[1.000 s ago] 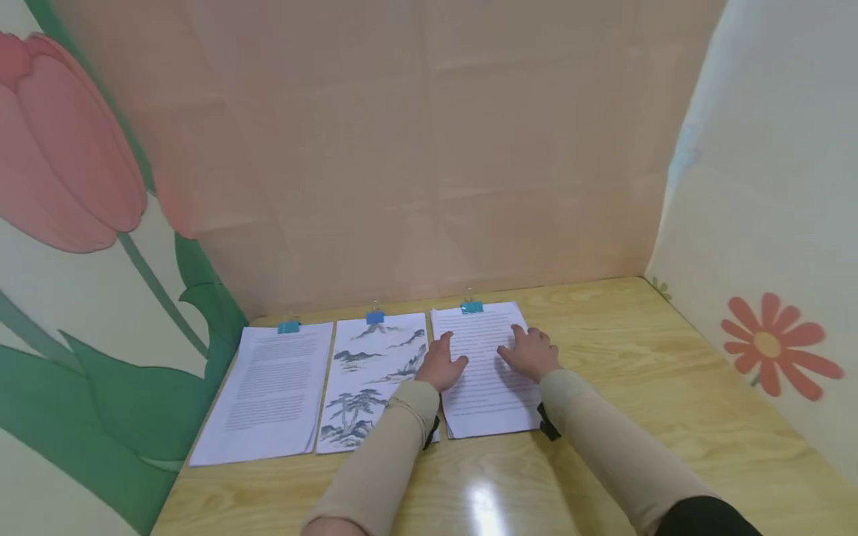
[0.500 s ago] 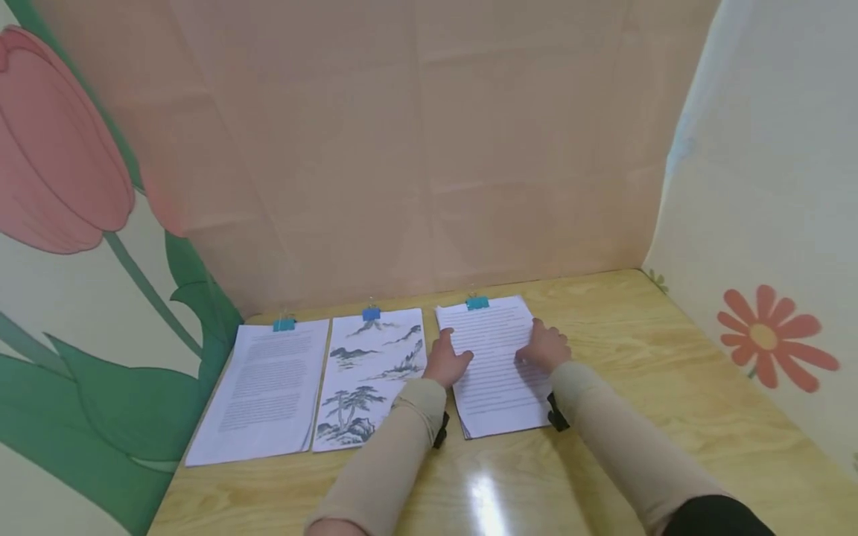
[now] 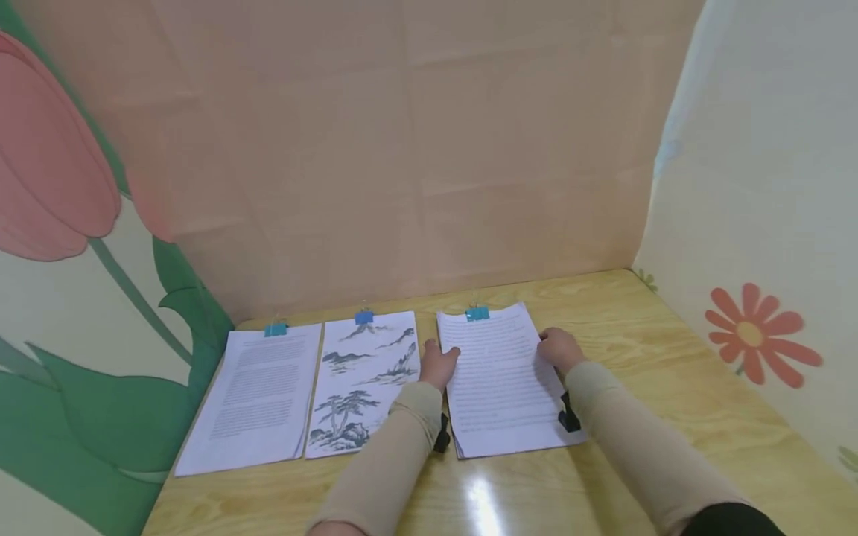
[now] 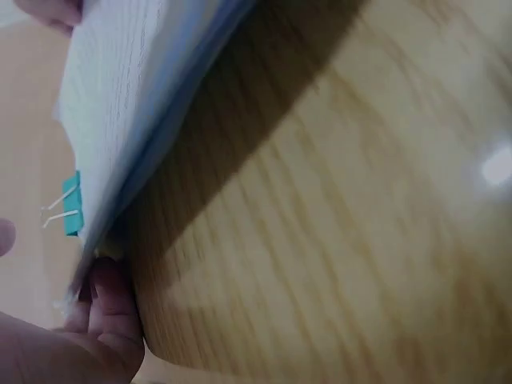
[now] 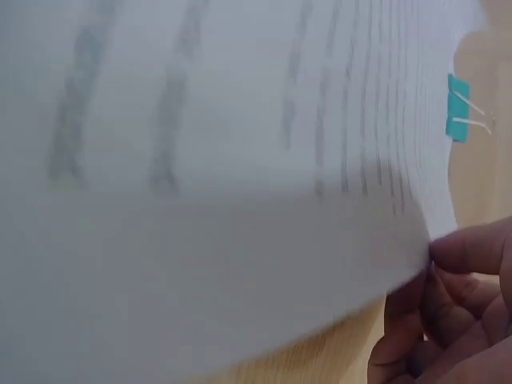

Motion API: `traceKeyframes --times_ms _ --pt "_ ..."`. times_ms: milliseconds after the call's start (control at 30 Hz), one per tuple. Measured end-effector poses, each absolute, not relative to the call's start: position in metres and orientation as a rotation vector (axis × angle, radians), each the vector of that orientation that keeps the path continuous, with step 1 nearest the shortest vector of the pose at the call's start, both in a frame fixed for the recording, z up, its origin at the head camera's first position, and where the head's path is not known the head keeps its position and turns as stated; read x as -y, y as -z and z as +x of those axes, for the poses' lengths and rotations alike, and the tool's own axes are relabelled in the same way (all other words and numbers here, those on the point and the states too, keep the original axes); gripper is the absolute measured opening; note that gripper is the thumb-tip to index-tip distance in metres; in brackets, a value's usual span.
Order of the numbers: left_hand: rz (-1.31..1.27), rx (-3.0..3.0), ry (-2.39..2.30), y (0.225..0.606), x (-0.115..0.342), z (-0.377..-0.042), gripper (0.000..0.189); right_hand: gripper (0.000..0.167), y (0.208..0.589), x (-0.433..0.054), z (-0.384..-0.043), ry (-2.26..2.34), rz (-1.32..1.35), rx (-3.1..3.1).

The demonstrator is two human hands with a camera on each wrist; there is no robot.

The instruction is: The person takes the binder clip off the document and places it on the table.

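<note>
A stack of printed paper (image 3: 499,387), its top edge held by a teal binder clip (image 3: 477,313), is between my two hands. My left hand (image 3: 438,366) grips its left edge; in the left wrist view the fingers (image 4: 112,308) tuck under that edge. On the opposite side, my right hand (image 3: 561,350) pinches the right edge between thumb and fingers, plainly seen in the right wrist view. The sheets bow in both wrist views, and a shadowed gap shows beneath the stack's left side.
Left of my left hand lies a clipped stack with an ink landscape (image 3: 362,365), under a blue binder clip (image 3: 364,318). Another clipped text stack (image 3: 251,402) lies farther left. The wooden table (image 3: 643,350) meets a tan backdrop behind and a flower-painted wall at right.
The right hand has moved from over the page to its right edge and now pinches it. The left hand has closed on the left edge. The stack has shifted rightward, away from the landscape stack.
</note>
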State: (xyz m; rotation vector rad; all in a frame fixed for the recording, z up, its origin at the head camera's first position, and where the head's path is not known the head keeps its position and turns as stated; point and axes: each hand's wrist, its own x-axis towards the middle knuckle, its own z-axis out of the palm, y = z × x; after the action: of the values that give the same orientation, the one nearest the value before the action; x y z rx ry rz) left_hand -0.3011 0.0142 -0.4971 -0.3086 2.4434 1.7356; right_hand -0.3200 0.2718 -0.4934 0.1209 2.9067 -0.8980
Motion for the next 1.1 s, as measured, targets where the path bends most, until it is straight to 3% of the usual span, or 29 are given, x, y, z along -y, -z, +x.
traceKeyframes --times_ms 400,667,867,1100 --pt "-0.189 -2.408 -1.621 0.491 -0.011 -0.313 0.065 0.031 0.490 -0.298 -0.312 0.919 0.147 -2.792" --pt "-0.165 -2.552 -1.461 0.493 -0.011 -0.323 0.044 0.024 0.490 -0.308 -0.306 1.000 0.177 -2.679" --pt "-0.122 -2.548 -1.453 0.498 -0.018 -0.326 0.040 0.014 0.493 -0.320 -0.297 1.012 0.058 -2.652" --pt "-0.035 -2.450 -1.605 0.495 -0.031 -0.327 0.041 0.017 0.482 -0.334 -0.282 1.039 -0.131 -2.612"
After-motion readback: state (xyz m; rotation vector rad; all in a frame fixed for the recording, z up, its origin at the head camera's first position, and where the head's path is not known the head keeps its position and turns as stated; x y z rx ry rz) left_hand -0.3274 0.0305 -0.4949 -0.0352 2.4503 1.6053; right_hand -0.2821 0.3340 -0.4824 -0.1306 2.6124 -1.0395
